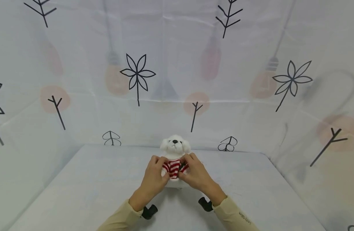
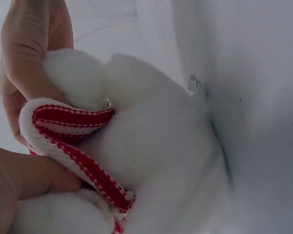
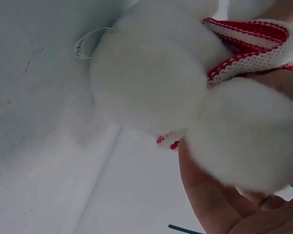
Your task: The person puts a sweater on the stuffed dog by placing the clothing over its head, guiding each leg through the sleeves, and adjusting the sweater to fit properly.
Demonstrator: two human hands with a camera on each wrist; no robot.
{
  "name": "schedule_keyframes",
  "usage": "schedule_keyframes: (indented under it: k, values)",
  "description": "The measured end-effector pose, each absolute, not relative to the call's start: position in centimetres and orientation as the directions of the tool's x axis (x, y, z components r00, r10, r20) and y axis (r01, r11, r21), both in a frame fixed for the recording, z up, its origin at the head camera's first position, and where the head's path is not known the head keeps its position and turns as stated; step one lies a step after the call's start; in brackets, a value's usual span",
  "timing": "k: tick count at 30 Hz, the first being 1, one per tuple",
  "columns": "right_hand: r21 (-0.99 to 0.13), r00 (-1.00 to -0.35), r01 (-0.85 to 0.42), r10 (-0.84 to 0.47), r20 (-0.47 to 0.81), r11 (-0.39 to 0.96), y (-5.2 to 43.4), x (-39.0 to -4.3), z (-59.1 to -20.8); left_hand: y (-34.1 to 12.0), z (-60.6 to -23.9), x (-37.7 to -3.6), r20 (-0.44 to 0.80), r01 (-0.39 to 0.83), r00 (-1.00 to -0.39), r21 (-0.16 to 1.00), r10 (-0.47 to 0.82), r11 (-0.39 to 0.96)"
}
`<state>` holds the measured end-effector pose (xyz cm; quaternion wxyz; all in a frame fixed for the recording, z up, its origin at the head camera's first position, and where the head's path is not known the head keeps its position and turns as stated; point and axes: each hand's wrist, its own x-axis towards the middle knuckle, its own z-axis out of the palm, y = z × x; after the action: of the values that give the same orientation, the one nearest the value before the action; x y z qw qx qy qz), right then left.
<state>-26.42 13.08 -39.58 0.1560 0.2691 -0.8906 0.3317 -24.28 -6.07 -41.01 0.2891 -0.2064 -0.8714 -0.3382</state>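
Note:
A white plush dog [image 1: 175, 146] sits upright on the table, facing me in the head view, in a red-and-white striped knitted sweater [image 1: 174, 169]. My left hand [image 1: 154, 173] grips the sweater at its left side, the thumb at the hem. My right hand [image 1: 196, 171] holds the opposite side the same way. In the left wrist view the sweater's hem [image 2: 78, 156] stands away from the plush belly [image 2: 151, 131]. The right wrist view has fingers [image 3: 205, 195] round a white plush limb [image 3: 244, 136], with the thumb by the hem.
The table [image 1: 107, 179] has a pale cover. Behind it hangs a white cloth backdrop [image 1: 171, 122] printed with plants and lamps. Black camera mounts [image 1: 149, 211] sit under both wrists. A small tag [image 3: 82, 49] sticks out from the plush dog.

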Motion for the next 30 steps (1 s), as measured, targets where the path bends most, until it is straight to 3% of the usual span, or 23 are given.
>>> schedule_keyframes:
  k: [3,9,16,19,26,30]
  values:
    - [-0.498,-0.787,-0.612,-0.41,0.461,0.614,13.4,-26.8,-39.6,-6.2,-41.0,-24.6,0.644,0.554,-0.749,0.477,0.159,0.682]
    - [-0.464,-0.683,-0.73,-0.555,0.475,0.501,14.4,-28.0,-40.0,-6.7,-40.8,-25.0,0.652,0.562,-0.743,0.487,0.15,0.669]
    - [-0.394,-0.604,-0.797,-0.598,0.527,0.457,14.6,-28.3,-40.4,-6.5,-41.1,-25.0,0.678,0.622,-0.697,0.408,0.235,0.669]
    - [-0.379,-0.599,-0.801,-0.589,0.543,0.464,14.5,-28.2,-40.5,-6.5,-41.3,-25.0,0.664,0.624,-0.695,0.368,0.275,0.689]
    - [-0.423,-0.674,-0.739,-0.567,0.474,0.525,14.5,-28.0,-40.4,-6.9,-41.7,-25.6,0.65,0.658,-0.675,0.317,0.348,0.684]
    - [-0.405,-0.676,-0.737,-0.571,0.466,0.541,14.4,-28.1,-40.4,-7.2,-41.8,-25.9,0.657,0.671,-0.657,0.284,0.37,0.685]
